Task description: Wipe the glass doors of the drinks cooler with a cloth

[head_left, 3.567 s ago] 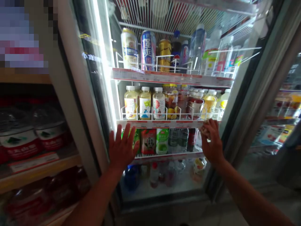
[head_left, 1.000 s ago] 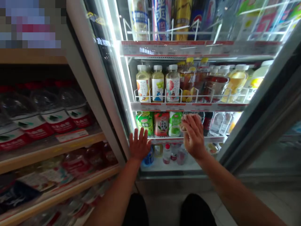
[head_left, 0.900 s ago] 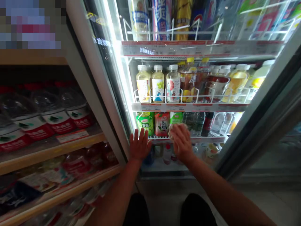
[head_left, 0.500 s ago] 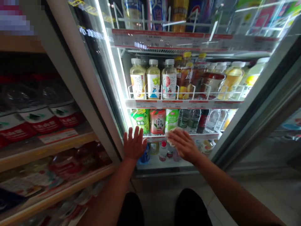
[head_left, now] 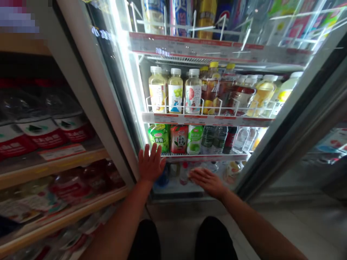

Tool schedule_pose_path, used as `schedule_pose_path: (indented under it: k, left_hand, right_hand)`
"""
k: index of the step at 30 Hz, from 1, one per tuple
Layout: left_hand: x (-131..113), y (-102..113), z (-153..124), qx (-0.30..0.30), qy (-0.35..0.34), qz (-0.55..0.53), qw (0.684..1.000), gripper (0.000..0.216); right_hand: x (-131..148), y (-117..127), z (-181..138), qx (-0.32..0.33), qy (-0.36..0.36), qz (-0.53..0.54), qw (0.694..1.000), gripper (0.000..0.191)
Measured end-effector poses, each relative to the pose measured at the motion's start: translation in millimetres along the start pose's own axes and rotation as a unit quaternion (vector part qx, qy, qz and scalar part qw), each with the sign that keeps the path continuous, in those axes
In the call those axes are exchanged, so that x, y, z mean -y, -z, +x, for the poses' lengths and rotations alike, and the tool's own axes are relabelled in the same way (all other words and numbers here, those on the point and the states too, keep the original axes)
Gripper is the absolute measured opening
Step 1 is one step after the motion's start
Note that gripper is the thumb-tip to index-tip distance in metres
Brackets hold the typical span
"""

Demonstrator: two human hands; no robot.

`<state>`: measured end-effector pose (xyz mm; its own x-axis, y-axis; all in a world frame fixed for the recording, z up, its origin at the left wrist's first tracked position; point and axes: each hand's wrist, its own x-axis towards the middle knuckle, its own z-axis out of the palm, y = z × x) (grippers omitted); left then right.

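- the cooler's glass front (head_left: 108, 72) fills the view ahead of you, lit from inside. it runs from the grey frame (head_left: 94, 94) on your left to the dark door edge on your right, and both your hands lie on its lower part.
- to your left, a wooden store shelf (head_left: 67, 160) carries big water bottles (head_left: 43, 126) with red labels, well apart from your hands.
- behind the glass, tea bottles (head_left: 175, 90) stand on the middle wire shelf; a green drink pack (head_left: 159, 136) and a red one (head_left: 179, 139) stand on the shelf below.
- your left hand (head_left: 150, 164) presses flat on the glass just beside the grey frame. its fingers (head_left: 148, 151) are spread wide and point up, gripping nothing.
- your right hand (head_left: 207, 179) lies flat a little lower, its fingers (head_left: 193, 174) straight, close together and pointing toward your left hand. the two are near but apart. you cannot tell whether anything lies under the palm.
- small bottles (head_left: 184, 173) on the bottom shelf show blurred between your hands.
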<state>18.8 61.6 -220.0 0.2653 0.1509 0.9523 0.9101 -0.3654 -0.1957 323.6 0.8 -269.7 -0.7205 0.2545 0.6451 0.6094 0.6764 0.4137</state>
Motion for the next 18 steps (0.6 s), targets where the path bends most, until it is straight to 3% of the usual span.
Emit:
schedule_pose_path:
  k: [4, 7, 10, 13, 16, 18]
  left_hand:
    - [0, -2, -3, 0.01, 0.014, -0.011, 1.0, 0.075]
    - [0, -1, -3, 0.01, 0.019, -0.015, 1.0, 0.075]
    - [-2, 1, 1, 0.001, 0.009, -0.013, 1.0, 0.074]
    - [-3, 3, 4, -0.003, 0.007, -0.013, 1.0, 0.073]
    - [-4, 4, 4, -0.005, 0.008, -0.014, 1.0, 0.072]
    - [-4, 3, 4, -0.006, 0.006, -0.014, 1.0, 0.07]
  right_hand:
    - [-61, 55, 32, -0.127, -0.147, -0.09, 0.977, 0.05]
    - [-106, 88, 57, -0.302, -0.289, -0.109, 0.902, 0.054]
    - [-113, 91, 69, -0.364, -0.357, -0.098, 0.854, 0.054]
    - [-73, 61, 66, -0.305, -0.34, -0.073, 0.887, 0.058]
    - [-17, 22, 52, -0.169, -0.2, -0.03, 0.965, 0.063]
    - [7, 5, 45, -0.084, -0.109, -0.009, 0.99, 0.057]
